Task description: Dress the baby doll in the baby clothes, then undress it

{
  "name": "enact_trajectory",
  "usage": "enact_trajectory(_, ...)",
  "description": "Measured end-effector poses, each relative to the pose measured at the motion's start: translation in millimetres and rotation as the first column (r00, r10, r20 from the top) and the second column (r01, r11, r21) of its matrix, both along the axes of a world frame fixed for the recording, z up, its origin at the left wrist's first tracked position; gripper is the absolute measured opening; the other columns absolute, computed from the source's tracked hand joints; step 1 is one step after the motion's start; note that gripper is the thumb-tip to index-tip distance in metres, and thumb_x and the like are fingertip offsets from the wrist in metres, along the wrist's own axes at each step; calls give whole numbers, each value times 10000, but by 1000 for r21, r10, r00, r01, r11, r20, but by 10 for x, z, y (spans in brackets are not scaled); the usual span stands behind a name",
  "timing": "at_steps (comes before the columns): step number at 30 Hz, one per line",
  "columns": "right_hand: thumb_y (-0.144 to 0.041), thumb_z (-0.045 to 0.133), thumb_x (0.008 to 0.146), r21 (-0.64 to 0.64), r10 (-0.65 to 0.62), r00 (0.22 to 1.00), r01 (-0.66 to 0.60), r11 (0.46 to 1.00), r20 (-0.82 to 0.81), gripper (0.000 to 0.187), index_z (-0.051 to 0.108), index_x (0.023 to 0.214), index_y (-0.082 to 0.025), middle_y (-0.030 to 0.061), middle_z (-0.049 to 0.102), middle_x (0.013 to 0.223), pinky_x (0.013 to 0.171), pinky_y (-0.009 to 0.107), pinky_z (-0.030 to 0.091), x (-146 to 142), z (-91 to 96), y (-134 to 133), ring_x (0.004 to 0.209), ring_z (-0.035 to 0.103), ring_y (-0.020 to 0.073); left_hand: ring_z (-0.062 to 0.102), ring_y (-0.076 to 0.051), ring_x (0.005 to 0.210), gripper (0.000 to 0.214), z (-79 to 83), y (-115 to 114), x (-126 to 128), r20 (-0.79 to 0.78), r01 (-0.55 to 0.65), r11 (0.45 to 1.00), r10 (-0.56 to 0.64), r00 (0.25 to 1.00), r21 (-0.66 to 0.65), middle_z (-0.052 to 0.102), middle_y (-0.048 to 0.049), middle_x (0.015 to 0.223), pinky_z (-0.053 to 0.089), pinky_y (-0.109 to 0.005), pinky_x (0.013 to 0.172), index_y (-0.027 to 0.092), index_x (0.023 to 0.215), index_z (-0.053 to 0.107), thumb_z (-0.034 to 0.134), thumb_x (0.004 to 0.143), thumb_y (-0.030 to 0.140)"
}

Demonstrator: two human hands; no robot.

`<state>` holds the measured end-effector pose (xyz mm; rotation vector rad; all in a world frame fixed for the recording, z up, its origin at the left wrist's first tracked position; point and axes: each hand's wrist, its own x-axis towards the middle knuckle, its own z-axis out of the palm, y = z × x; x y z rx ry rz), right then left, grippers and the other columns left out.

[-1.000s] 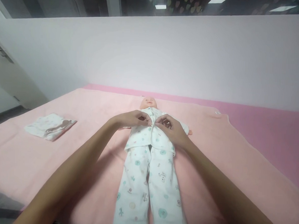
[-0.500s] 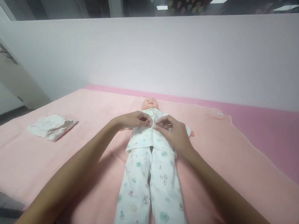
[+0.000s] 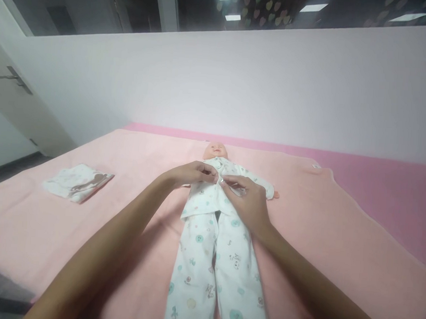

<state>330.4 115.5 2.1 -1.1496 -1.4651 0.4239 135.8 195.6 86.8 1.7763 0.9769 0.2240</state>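
A baby doll [image 3: 215,150] lies on its back, head away from me, on a peach blanket [image 3: 144,150]. It wears a white printed top [image 3: 204,197] that opens down the front and matching printed pants [image 3: 195,269]. At the chest, my left hand [image 3: 196,173] pinches one front edge of the top. Opposite it, my right hand [image 3: 248,198] has thumb and forefinger closed on the other edge, the fingertips of both hands almost meeting. Whatever small fastener lies between the fingertips is too small to make out.
A folded white cloth with brown print [image 3: 79,182] lies on the blanket at the left. Pink mat [image 3: 384,189] shows along the back and right. Behind stands a white wall [image 3: 239,84] below a dark window; a door [image 3: 18,90] is at far left.
My right hand has shifted slightly down and its fingertips have come closer to the left's at the front edge. The whole view has moved slightly.
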Motion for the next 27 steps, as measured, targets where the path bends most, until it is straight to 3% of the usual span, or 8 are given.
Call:
enact_trajectory(6, -430, 784, 906, 19, -3, 999, 2, 1000, 48, 248, 798, 1112, -292, 71, 789, 1113, 946, 491, 604, -41, -38, -12, 1035, 728, 292, 440, -84, 615, 368, -133, 77, -13, 50, -48, 999, 48, 998, -8, 556, 19, 747, 262, -224, 504, 175, 910, 741, 843, 725, 476)
enact_trajectory(12, -457, 792, 896, -2, -39, 998, 39, 999, 50, 197, 783, 980, -279, 56, 784, 983, 839, 447, 581, 6, -67, 41, 912, 714, 274, 429, -97, 628, 348, -131, 58, -1, 13, 4, 998, -5, 1000, 58, 586, 3, 782, 270, -238, 538, 198, 963, 781, 786, 789, 500)
enact_trajectory(19, -322, 793, 879, 17, -6, 999, 5, 1000, 33, 82, 755, 845, -259, 22, 760, 887, 757, 375, 537, 30, -47, 96, 811, 673, 218, 480, -126, 715, 306, -212, 30, 91, 4, -40, 972, 40, 999, 232, 589, -1, 782, 323, -254, 616, 191, 851, 776, 798, 772, 486)
enact_trajectory(24, -361, 823, 851, 10, 5, 1000, -5, 1000, -2, 149, 750, 862, -232, 22, 737, 850, 743, 356, 526, 32, -54, 106, 783, 650, 207, 576, -167, 842, 281, -185, 22, 77, 30, -19, 979, 14, 999, 204, 687, -22, 893, 408, -264, 716, 201, 862, 790, 761, 801, 473)
enact_trajectory(27, -363, 835, 848, 15, 4, 1000, -4, 1000, -10, 163, 747, 859, -226, 16, 731, 849, 744, 343, 516, 28, -68, 107, 783, 647, 197, 584, -171, 836, 265, -167, 31, 61, 41, -24, 984, 17, 999, 175, 696, -24, 902, 405, -264, 693, 207, 876, 794, 748, 811, 460)
